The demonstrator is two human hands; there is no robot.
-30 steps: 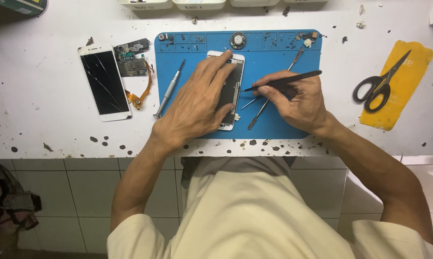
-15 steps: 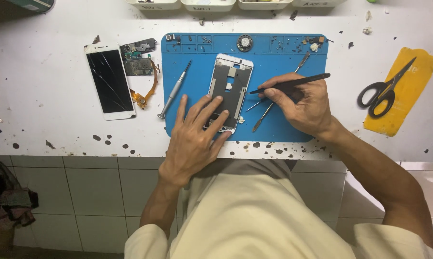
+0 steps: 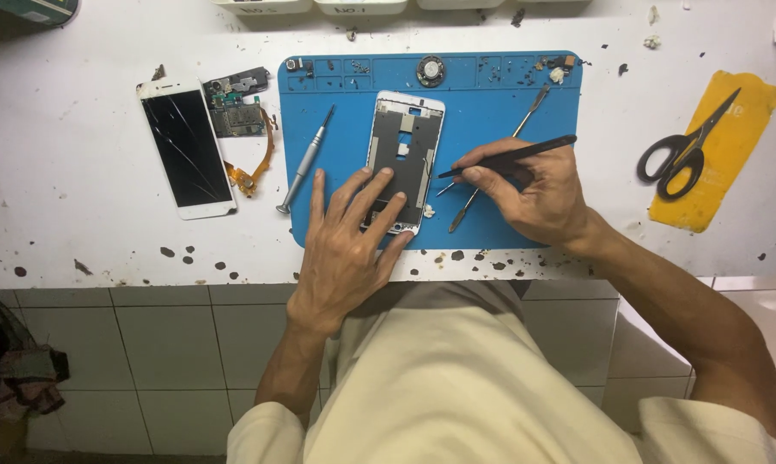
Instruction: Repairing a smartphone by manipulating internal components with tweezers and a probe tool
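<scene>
Slid lower, left hand (image 3: 346,249) lies flat (fingers spread) on phone frame (image 3: 402,159); right hand (image 3: 538,193) pinches tweezers (image 3: 508,156).

A: What's the bench like?
B: A white worktop (image 3: 79,232), chipped and speckled with dark spots, mostly along its near edge.

A: And under it?
B: A front of pale square tiles (image 3: 147,344) with grey grout, running left and right.

A: Anything at the far side?
B: The near edges of white bins (image 3: 353,7), cut off by the frame. A dark cloth bundle (image 3: 14,369) sits low on the left.

A: Light?
B: Even and soft, with faint shadows.
</scene>
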